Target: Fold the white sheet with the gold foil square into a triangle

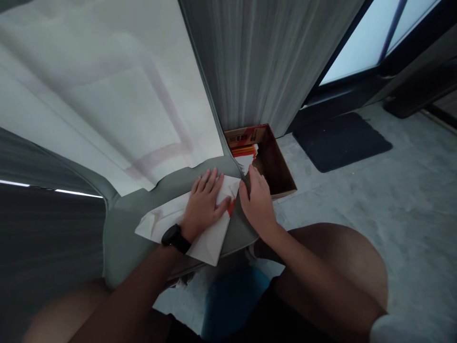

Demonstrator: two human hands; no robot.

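Observation:
Spread flat, my left hand (pixel 205 205) presses on a folded white paper piece (pixel 210 243) with a small orange-red patch near its right end. It looks like a flattened paper bag, though I cannot be sure. The paper lies on the seat of a grey-green chair (pixel 124 238). My right hand (pixel 257 202) is at the paper's right corner, over the seat's edge, thumb apart from the fingers. Whether it touches the corner I cannot tell. A dark watch (pixel 174 237) is on my left wrist.
Beyond the seat, an open cardboard box (pixel 283 166) on the floor holds a stack of white and orange folded papers (pixel 244 155). A large white sheet (pixel 107 90) hangs over the chair's back. A dark mat (pixel 339 143) lies at the right, by a grey curtain (pixel 264 62).

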